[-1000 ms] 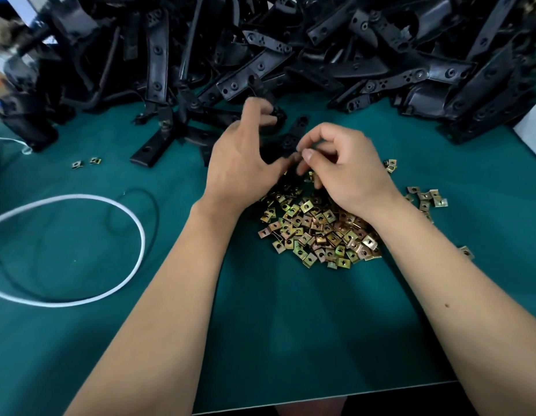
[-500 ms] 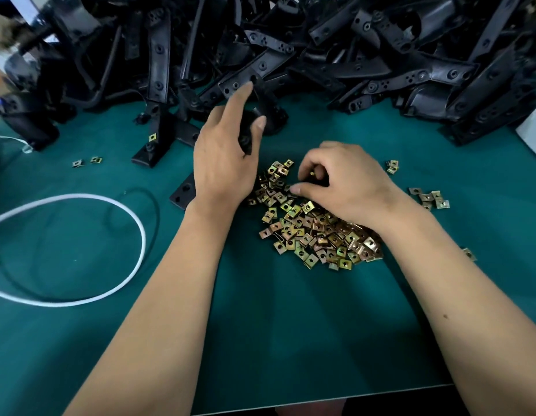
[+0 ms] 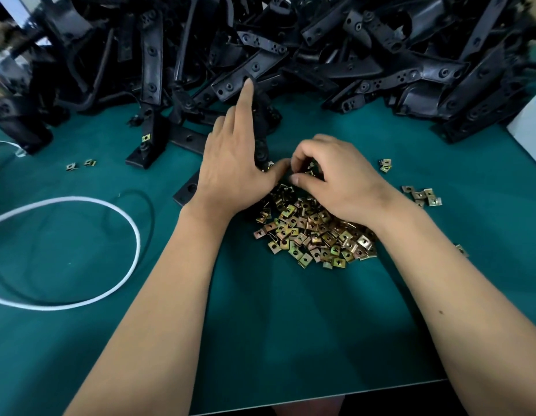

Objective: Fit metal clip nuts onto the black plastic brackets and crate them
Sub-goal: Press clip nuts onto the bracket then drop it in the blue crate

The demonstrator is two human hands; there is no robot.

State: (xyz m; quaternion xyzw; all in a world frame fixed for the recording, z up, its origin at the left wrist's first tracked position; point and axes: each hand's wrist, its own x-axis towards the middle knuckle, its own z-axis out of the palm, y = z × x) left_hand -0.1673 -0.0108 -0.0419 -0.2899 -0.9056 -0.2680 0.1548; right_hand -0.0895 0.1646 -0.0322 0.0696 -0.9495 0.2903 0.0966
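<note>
Head view, step in hand. Your left hand (image 3: 233, 169) lies over a black bracket (image 3: 260, 145) that runs from the near left edge of the heap toward the clip pile; its grip is closed on that bracket, index finger stretched far toward the heap. Your right hand (image 3: 336, 178) curls over the far end of the clip nut pile (image 3: 315, 235), fingertips pinched together just beside the bracket's near end; a clip nut seems to sit there, but whether the grip holds it you cannot tell, since the fingers hide it.

To do it well, by judgement: keep the bracket steady with the left hand, line the clip's open mouth square with the bracket edge and its hole, then push straight until it seats. A tilted clip is likely to jam or spring off.

Head view, surroundings.
- Bracket heap (image 3: 321, 55): fills the far side of the green surface (image 3: 290, 325), tangled, well within reach.
- Fitted bracket (image 3: 146, 136): stands left of your left hand, a brass clip showing on it.
- Stray clips (image 3: 423, 196): a small group to the right; two more (image 3: 80, 165) far left.
- White cord (image 3: 80, 250): a loop at near left, apart from the work.
- No crate in view.

In the way: the heap's nearest pieces crowd the bracket, and loose clips under your right wrist may scatter.
</note>
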